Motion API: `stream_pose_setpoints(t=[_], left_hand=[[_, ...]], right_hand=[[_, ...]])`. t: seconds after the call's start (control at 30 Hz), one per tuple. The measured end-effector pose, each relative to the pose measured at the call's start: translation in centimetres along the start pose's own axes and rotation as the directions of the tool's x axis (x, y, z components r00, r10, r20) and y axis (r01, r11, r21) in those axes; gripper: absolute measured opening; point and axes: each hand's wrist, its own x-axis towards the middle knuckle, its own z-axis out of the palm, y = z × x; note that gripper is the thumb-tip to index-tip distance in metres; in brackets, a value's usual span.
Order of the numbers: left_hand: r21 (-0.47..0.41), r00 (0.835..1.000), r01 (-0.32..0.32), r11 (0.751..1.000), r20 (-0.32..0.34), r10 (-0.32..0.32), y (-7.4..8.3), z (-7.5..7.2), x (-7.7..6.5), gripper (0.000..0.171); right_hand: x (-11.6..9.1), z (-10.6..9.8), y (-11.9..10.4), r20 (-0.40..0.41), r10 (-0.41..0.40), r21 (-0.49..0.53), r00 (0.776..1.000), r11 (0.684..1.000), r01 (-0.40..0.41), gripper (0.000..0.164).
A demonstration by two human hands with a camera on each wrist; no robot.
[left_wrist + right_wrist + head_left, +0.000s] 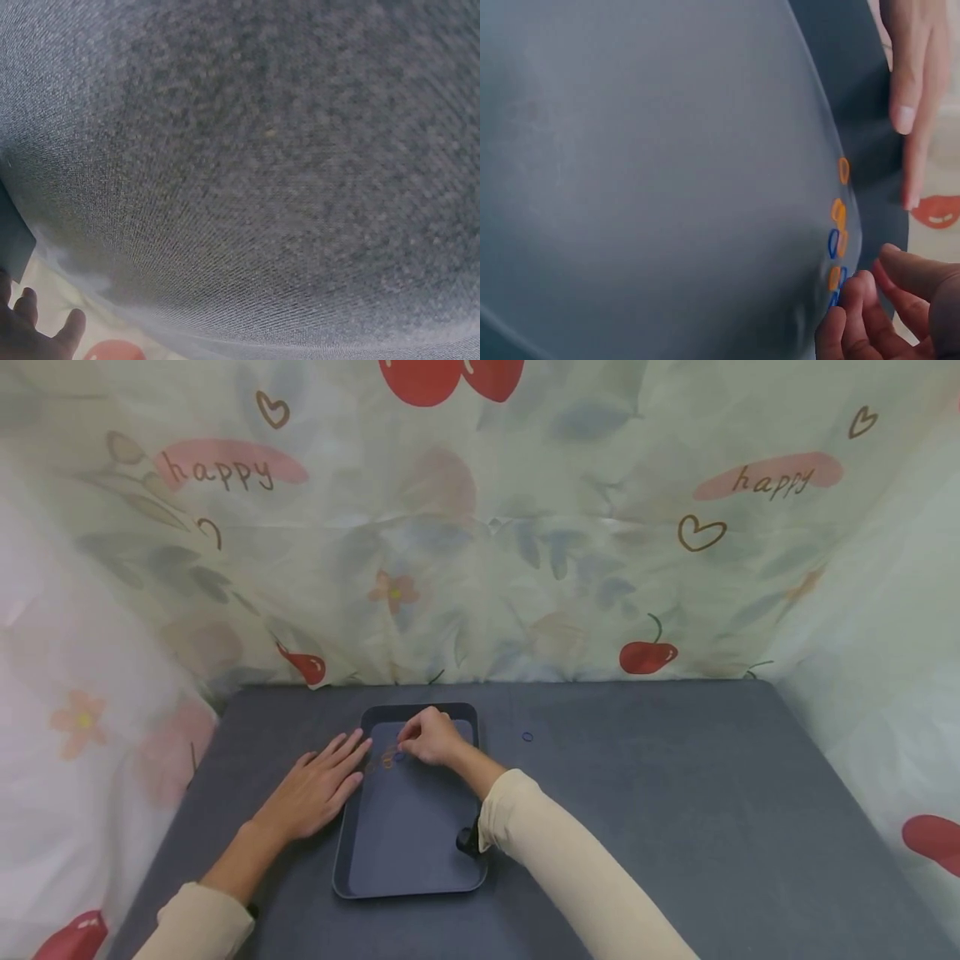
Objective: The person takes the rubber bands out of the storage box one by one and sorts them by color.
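Observation:
Several small orange and blue loops, like little rubber bands (844, 171), lie in a dark grey tray (416, 843), near its far left part. My right hand (432, 737) reaches into the tray, its fingers bent and brought together beside the loops. In the right wrist view, blue loops (834, 244) and orange ones lie close to the right fingertips (864, 279); whether anything is pinched between them is hidden. My left hand (318, 789) lies along the tray's left edge, fingers extended, fingertips at the rim. The left wrist view shows only part of the left hand (37, 330).
A single blue loop (528, 737) lies on the grey table cover (675, 827), right of the tray. Patterned white curtains (495, 602) hang behind the table and on both sides. The tray has a raised rim (408, 894).

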Motion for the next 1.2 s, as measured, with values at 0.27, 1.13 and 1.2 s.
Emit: stream_pose_setpoints(t=[0.27,1.13,1.2], left_hand=[[-0.001,1.0,0.004,1.0,0.005,-0.004,-0.1,0.2,0.1,0.054],[-0.008,0.999,-0.013,1.0,-0.034,0.013,0.1,-0.1,-0.1,0.053],[-0.007,0.999,-0.01,1.0,-0.031,0.01,0.1,-0.1,-0.1,0.053]], right_hand=[[0.1,0.9,0.5,-0.02,0.017,-0.029,1.0,0.999,-0.018,0.006],[0.7,2.5,0.6,-0.073,0.098,-0.187,0.993,0.976,-0.11,0.01],[0.7,2.5,0.6,-0.071,0.098,-0.188,0.993,0.976,-0.11,0.011]])
